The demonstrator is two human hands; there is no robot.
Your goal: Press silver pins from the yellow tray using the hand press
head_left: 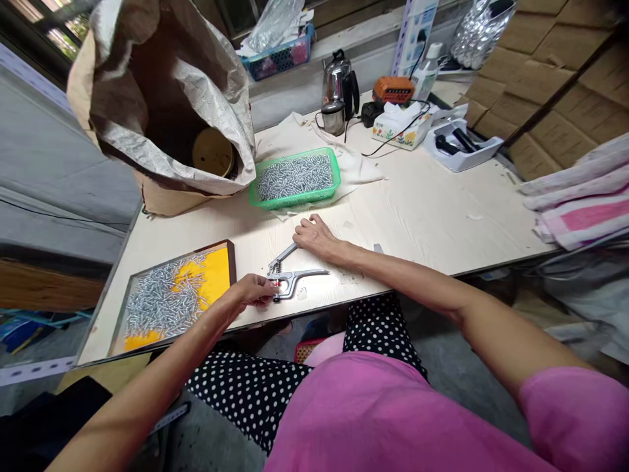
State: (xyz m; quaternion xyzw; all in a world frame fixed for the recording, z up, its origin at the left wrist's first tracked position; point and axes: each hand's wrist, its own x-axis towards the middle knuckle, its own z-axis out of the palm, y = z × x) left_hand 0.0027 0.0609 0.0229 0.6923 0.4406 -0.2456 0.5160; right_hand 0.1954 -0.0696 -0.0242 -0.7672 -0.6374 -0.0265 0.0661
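Observation:
A metal hand plier tool [291, 275] lies on the pale wooden table [422, 216] near its front edge. My left hand [250, 290] is pinched at the tool's jaw end, fingers closed on something too small to make out. My right hand [314, 235] rests on the upper handle of the tool, fingers curled over it. To the left is a yellow-lined tray [221, 262] holding several small metal screws. Behind the hands stands a green plastic basket [295, 177] full of the same metal parts.
A large woven sack [171, 98] in a cardboard box stands at the back left. At the back are a steel kettle [339, 82], a cup, a tissue box [400, 128] and a white tray [462, 147]. Folded towels [584, 196] lie at the right.

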